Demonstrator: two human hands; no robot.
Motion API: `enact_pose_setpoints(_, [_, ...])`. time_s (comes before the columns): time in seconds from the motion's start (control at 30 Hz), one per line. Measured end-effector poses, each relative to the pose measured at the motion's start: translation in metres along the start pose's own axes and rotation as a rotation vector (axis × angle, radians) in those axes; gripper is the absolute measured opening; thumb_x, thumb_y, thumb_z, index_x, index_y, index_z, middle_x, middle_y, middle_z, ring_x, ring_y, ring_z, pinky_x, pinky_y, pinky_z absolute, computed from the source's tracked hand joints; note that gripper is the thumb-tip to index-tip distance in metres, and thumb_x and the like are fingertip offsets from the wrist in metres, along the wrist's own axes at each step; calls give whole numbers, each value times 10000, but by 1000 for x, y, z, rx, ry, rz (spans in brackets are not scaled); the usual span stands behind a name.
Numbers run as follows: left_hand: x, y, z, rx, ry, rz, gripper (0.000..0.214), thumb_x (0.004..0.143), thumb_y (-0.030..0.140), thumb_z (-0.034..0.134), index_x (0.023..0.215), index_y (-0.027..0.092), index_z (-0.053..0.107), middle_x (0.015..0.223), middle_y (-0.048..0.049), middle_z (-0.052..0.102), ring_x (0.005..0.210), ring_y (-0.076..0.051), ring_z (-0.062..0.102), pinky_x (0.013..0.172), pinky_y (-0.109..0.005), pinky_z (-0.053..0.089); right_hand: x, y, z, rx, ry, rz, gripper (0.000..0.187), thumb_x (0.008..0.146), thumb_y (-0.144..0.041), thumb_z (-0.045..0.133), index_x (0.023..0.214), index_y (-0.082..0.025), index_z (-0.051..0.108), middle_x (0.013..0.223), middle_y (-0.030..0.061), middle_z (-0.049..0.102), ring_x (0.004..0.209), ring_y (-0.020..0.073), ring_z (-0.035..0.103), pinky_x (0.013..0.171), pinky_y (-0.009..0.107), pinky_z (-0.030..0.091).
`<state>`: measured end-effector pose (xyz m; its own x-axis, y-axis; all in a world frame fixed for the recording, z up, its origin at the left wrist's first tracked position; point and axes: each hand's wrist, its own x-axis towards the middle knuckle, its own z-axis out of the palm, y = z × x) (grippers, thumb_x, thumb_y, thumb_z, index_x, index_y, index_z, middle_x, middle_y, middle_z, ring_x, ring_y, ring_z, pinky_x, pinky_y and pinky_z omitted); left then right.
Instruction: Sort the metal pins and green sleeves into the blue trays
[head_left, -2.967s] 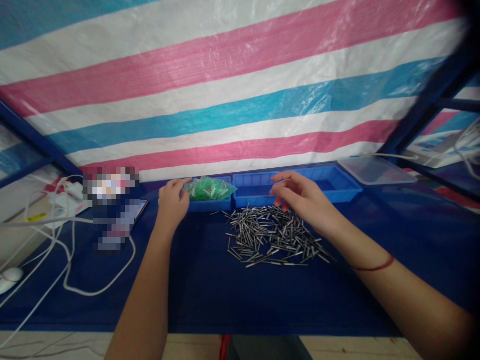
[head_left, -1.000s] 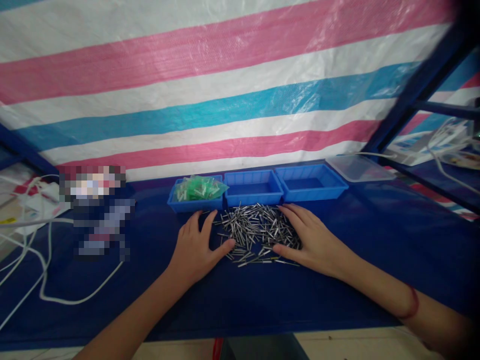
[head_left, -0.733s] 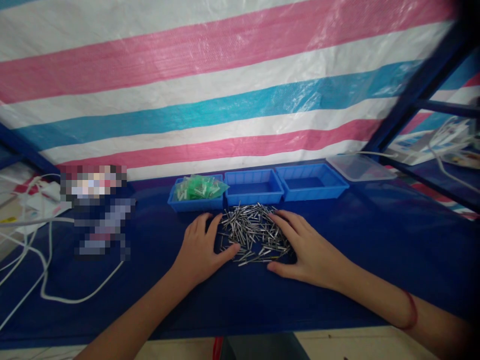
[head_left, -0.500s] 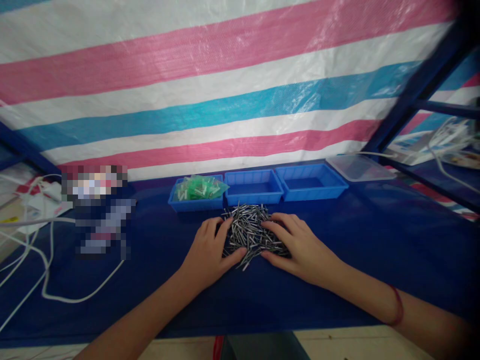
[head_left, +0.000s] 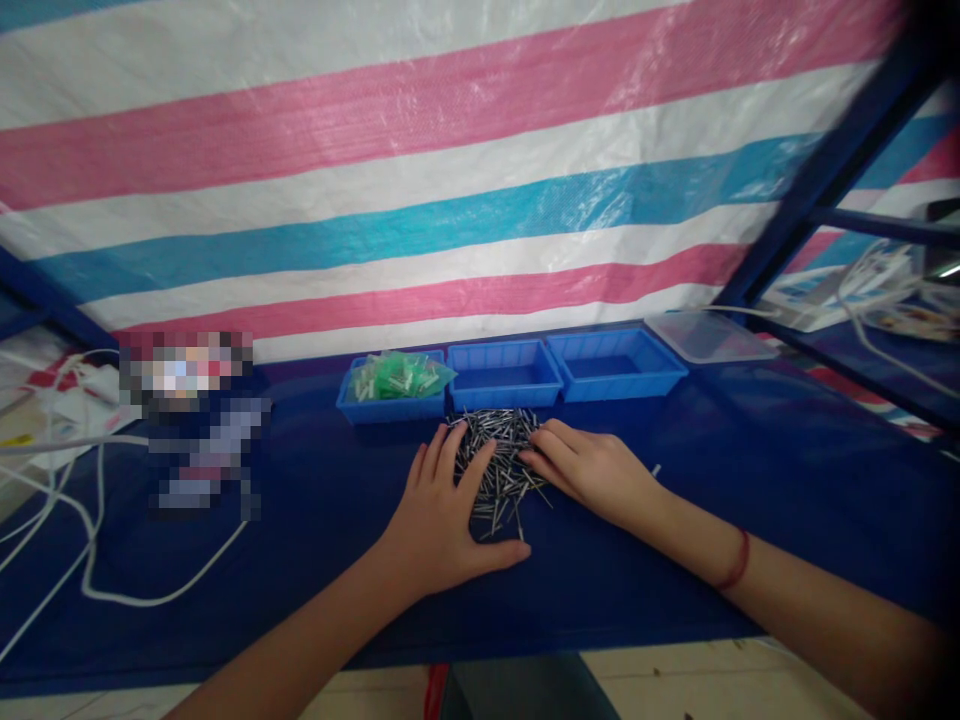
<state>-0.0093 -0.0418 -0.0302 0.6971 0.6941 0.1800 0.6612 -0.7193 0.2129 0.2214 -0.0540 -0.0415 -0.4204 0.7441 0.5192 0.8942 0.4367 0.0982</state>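
A heap of thin, silvery metal pins point(head_left: 499, 465) lies on the dark blue tabletop; their exact kind is too small to tell. My left hand point(head_left: 450, 515) spreads over the left side of the heap, fingers apart and touching it, thumb stretched out in front of the pins. At the right edge of the heap, my right hand point(head_left: 589, 465) has its fingers bunched together, tips against the pins. Whatever those fingers may grip is hidden. One stray pin point(head_left: 656, 470) lies apart, just beyond the right wrist.
Behind the heap stand a blue bin with green plastic bags point(head_left: 401, 375), a middle blue bin point(head_left: 506, 400) and a right blue bin point(head_left: 626, 388). A clear plastic lid point(head_left: 709, 338) lies farther right. White cables point(head_left: 142, 600) run along the left, near blurred items.
My left hand has spread and shifted inward over the heap, its thumb moving right. The right hand's fingers have drawn together. The heap looks narrower, and a stray pin shows on the right.
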Motion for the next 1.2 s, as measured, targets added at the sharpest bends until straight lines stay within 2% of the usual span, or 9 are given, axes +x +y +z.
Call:
enact_pose_setpoints(0.23, [5, 3, 4, -57, 6, -42, 984, 720, 701, 563, 1464, 150, 230, 1520, -213, 208, 1408, -390, 165, 1098, -615, 214, 29, 2, -4, 163, 122, 116, 343, 986, -322, 345, 789, -168, 580, 735, 53, 602, 652, 138, 573, 564, 248, 387])
enact_pose_setpoints(0.4, [6, 3, 7, -68, 59, -52, 1054, 711, 684, 589, 1469, 94, 155, 1513, -232, 217, 1413, -365, 171, 1118, -572, 229, 50, -14, 8, 236, 81, 69, 328, 984, -323, 344, 812, -166, 575, 755, 57, 595, 695, 147, 560, 635, 259, 396])
enact_pose_setpoints(0.57, [7, 1, 10, -81, 102, -47, 1110, 701, 707, 586, 1477, 90, 87, 1518, -250, 179, 1421, -362, 144, 1115, -556, 249, 50, -18, 13, 226, 27, -3, 326, 972, -295, 357, 807, -168, 608, 749, 61, 614, 752, 177, 555, 702, 301, 384])
enact_pose_setpoints(0.67, [9, 1, 8, -90, 93, -28, 1089, 713, 716, 565, 1480, 105, 93, 1524, -246, 162, 1424, -366, 124, 1111, -573, 240, 53, -13, 3, 230, -3, -31, 313, 969, -300, 362, 881, -170, 633, 779, 62, 639, 768, 188, 562, 722, 329, 386])
enact_pose_setpoints(0.8, [10, 1, 2, -91, 44, -27, 1062, 725, 741, 523, 1491, 140, 98, 1542, -223, 118, 1425, -375, 99, 1109, -593, 221, 52, 9, -35, 435, 61, 8, 306, 971, -318, 352, 1026, -164, 611, 1007, 94, 654, 921, 202, 586, 814, 347, 441])
enact_pose_setpoints(0.87, [5, 0, -2, -77, 10, -18, 1045, 722, 761, 500, 1495, 169, 117, 1551, -202, 105, 1424, -384, 92, 1107, -601, 215, 38, 25, -56, 486, 50, 85, 297, 966, -329, 357, 1042, -187, 607, 998, 83, 654, 920, 200, 602, 808, 346, 470])
enact_pose_setpoints(0.97, [-7, -4, -9, -33, -23, -13, 1013, 731, 757, 492, 1490, 173, 164, 1539, -202, 168, 1414, -392, 140, 1096, -599, 247, -8, 46, -73, 354, -154, 204, 302, 922, -425, 447, 1051, -223, 632, 978, 68, 659, 780, 192, 628, 688, 338, 507])
enact_pose_setpoints(1.07, [-22, -12, -15, 37, 36, -67, 930, 772, 714, 492, 1463, 139, 251, 1478, -221, 316, 1361, -384, 301, 1056, -570, 340, -68, 55, -66, 210, -236, 288, 501, 860, -490, 531, 1281, -219, 546, 1161, 109, 614, 929, 245, 641, 792, 388, 530])
enact_pose_setpoints(1.2, [-37, -21, -21, 95, 66, -85, 662, 828, 597, 534, 1319, 155, 491, 1277, -161, 551, 1164, -328, 520, 941, -499, 474, -118, 49, -47, 155, -192, 363, 370, 901, -442, 480, 1155, -231, 647, 1109, 95, 637, 937, 238, 649, 796, 366, 545])
